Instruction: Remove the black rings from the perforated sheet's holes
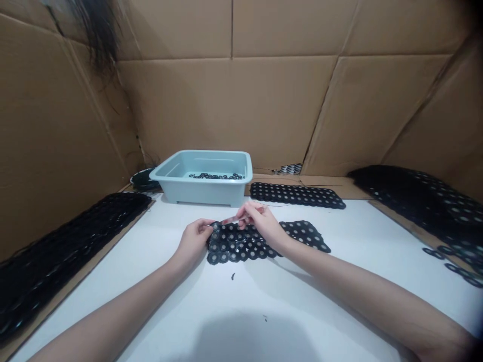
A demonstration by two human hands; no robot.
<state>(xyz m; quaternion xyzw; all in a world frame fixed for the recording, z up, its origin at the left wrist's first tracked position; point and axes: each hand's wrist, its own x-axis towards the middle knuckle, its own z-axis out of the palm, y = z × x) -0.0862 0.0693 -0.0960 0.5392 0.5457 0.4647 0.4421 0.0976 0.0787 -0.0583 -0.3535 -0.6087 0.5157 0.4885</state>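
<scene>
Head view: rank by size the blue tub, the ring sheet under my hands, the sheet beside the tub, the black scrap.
Pale blue plastic tub and the held black ringed sheet: too alike to rank.
Flat black ringed sheet beside the tub.
Tiny black scrap.

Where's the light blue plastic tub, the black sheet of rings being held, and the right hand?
Light blue plastic tub (pixel 204 192): head view, front wall.
Black sheet of rings (pixel 234 249): head view, middle rows.
Right hand (pixel 266 226): head view, back of hand.

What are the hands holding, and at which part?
The black sheet of rings: the left hand holds its left edge, and the right hand pinches its top edge.
</scene>
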